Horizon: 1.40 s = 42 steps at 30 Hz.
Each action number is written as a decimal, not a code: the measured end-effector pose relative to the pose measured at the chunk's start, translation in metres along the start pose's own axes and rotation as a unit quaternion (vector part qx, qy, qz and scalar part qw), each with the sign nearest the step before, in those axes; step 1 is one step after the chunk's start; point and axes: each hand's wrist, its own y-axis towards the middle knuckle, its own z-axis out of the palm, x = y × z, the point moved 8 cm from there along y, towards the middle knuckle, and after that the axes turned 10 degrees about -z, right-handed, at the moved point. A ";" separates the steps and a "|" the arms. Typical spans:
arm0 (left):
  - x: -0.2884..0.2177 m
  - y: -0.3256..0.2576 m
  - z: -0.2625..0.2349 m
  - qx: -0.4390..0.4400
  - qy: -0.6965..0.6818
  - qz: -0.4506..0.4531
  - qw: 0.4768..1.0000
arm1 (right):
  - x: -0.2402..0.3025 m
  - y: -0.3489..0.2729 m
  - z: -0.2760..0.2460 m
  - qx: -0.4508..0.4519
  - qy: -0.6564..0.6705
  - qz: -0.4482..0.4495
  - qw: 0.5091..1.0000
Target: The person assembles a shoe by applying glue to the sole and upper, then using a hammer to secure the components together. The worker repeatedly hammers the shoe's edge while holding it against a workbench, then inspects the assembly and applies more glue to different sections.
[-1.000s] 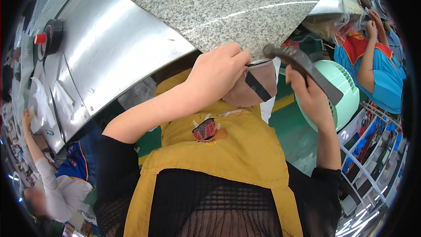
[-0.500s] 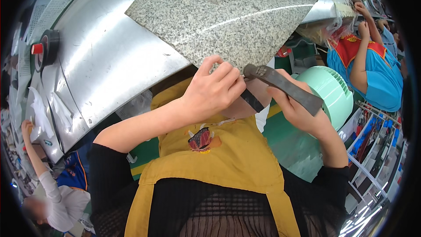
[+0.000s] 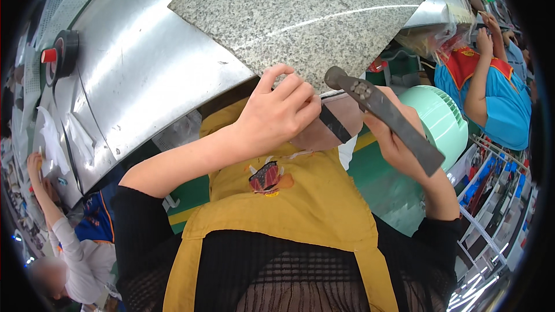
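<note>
My left hand [image 3: 280, 107] is bent over the near corner of a speckled granite slab [image 3: 300, 29], its fingers curled and pinching the edge of a brownish-pink flat piece, perhaps leather [image 3: 315, 137]. A black strip [image 3: 334, 124] crosses this piece, which hangs off the slab's edge in front of my apron. In my right hand [image 3: 399, 144] is a hammer [image 3: 384, 118] with a dark metal head. Its round face is raised just right of my left fingers, apart from the piece. The handle is hidden behind the head and my fingers.
A shiny metal table [image 3: 144, 52] lies under the slab, with a black tape roll [image 3: 65, 55] at its left. To the right stand a mint-green rounded fan-like housing [image 3: 436, 121] and a wire rack [image 3: 491, 196]. Co-workers sit at far left and right.
The hammer has lifted off the slab's corner and moved slightly right, showing more of the piece with the black strip. My left hand has barely shifted.
</note>
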 end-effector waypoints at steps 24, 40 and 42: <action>0.008 -0.004 -0.005 0.020 -0.039 0.042 0.998 | 0.002 -0.002 0.007 0.021 0.005 -0.045 0.999; 0.029 -0.001 0.001 0.083 -0.115 -0.031 0.989 | -0.009 0.000 0.020 0.056 -0.005 0.029 0.998; 0.024 -0.003 -0.001 0.058 -0.091 0.013 0.994 | -0.005 0.001 0.017 0.042 0.003 0.011 0.999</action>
